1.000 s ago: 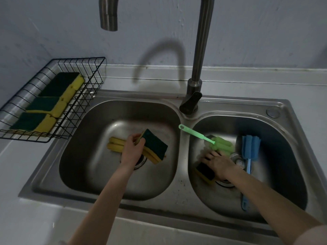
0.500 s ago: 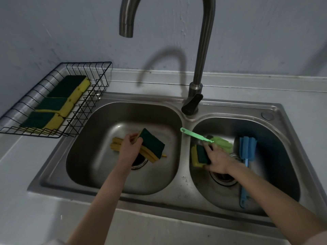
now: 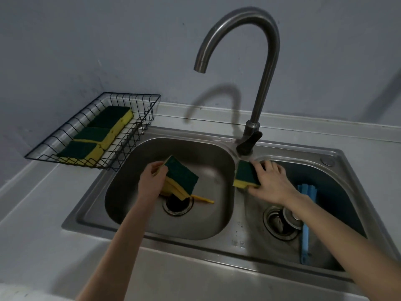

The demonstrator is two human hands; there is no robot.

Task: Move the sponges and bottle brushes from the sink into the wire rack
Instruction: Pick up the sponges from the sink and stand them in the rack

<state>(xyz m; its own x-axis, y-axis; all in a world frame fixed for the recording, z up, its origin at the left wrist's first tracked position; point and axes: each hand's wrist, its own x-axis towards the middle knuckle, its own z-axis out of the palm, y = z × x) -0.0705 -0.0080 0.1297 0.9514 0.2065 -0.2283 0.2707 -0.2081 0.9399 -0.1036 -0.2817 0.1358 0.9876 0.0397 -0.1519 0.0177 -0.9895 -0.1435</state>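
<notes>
Sponges [image 3: 181,178] [image 3: 247,175] pinched one per hand, left [image 3: 152,183] over left basin, right [image 3: 271,183] at divider; probably lifted together, bound for rack [image 3: 138,127]; blue brush [image 3: 304,233] in right basin

Yellow bottle brush [image 3: 202,199]: only handle tip visible, rest hidden under left-hand sponge [image 3: 181,178].
Blue bottle brush [image 3: 305,240]: middle covered by right forearm.
Right basin drain [image 3: 280,224]: partly behind the forearm.
Both forearms: cut off at bottom edge.
Sink [image 3: 338,157]: right rim runs past frame edge.
</notes>
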